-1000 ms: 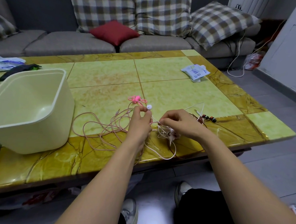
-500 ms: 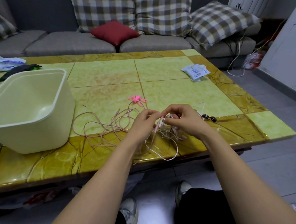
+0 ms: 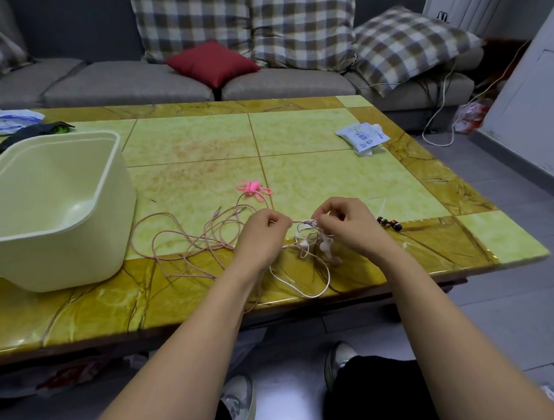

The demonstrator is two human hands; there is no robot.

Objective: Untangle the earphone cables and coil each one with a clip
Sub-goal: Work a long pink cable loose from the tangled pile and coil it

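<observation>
Head view: both hands are working the tangled earphone cables (image 3: 305,244) over the near edge of the table (image 3: 118,297).
With forearms converging, the left hand (image 3: 261,231) and right hand (image 3: 349,227) are each pinching a strand between thumb and curled fingers; pink loops are lying leftward on the tabletop.

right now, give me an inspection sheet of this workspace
surface: green and amber marble-look tabletop
job's things: tangled pink and white earphone cables at the near edge; pink plastic clip beyond them; dark earbuds right
clutter: cream plastic tub left; white printed packet far right
hands: left hand and right hand each pinch the tangle
cables: none coiled yet; white cord on the floor, far right
surroundings: grey fabric sofa, checked cushions, red cushion
</observation>
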